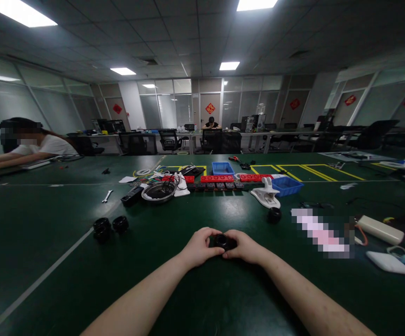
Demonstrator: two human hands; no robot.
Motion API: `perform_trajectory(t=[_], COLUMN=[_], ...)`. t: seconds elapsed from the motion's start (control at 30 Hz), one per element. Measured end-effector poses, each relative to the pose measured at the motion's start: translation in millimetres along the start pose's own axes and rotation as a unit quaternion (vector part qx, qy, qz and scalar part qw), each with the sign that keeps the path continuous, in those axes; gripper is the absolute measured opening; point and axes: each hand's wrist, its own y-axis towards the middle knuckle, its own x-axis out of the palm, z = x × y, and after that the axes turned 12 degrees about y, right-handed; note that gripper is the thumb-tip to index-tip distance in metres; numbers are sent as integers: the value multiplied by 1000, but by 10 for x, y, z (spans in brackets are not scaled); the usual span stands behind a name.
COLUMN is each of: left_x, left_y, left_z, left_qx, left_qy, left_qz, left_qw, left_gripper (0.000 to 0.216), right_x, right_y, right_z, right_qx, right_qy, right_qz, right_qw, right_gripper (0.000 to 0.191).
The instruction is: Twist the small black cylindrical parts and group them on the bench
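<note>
1. The green surface (65, 289) is spread across the whole lower half of the frame.
2. The left hand (198, 247) and right hand (246, 247) are seen at lower centre, with fingers curled closed from either side.
3. A cluster of black round pieces (110, 227) is laid left of centre, well apart from both hands.
4. The small black ring (222, 241) is gripped between the two hands at lower centre.

The ring (222, 241) is small, black and round, with a dark hollow in its middle facing up. It sits low over the green table (202, 303), toward the near edge and about midway along it. The left hand (199, 247) and right hand (245, 246) pinch its 2 sides, hiding its rim there. Whether it touches the table cannot be told.
</note>
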Motion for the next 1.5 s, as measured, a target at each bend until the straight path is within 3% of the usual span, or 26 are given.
perform_trajectory(t=[0.17,0.4,0.63,0.73,0.8,0.87,1.03,1.23,1.5], left_x=[50,78,14,12,11,2,-20,26,48], left_y=[-45,-54,-64,-58,-38,-9,53,89,71], left_z=[44,22,-47,-93,-131,-171,-244,-283,-308], left_qx=[-45,-46,6,5,-40,-101,-177,-168,-134], left_qy=[26,34,39,-19,-82,-135,-215,-215,-185], left_qz=[39,67,42,106,171,198,146,160,162], left_qw=[998,996,998,994,981,966,949,949,960], left_gripper=[39,37,46,43,43,48,52,43,55], right_x=[136,265,167,136,124,117,109,103,83], right_y=[17,-29,-76,-87,-93,-95,-79,-66,-67], right_z=[13,-139,-114,-102,-103,-102,-67,-46,-31], right_qx=[2,7,-19,-30,-33,-35,-37,-45,-59], right_qy=[-149,-301,-240,-217,-198,-180,-165,-164,-152], right_qz=[90,147,102,93,94,98,107,103,95], right_qw=[985,942,965,971,975,978,980,980,982], right_gripper=[35,34,53,59,54,47,44,41,39])
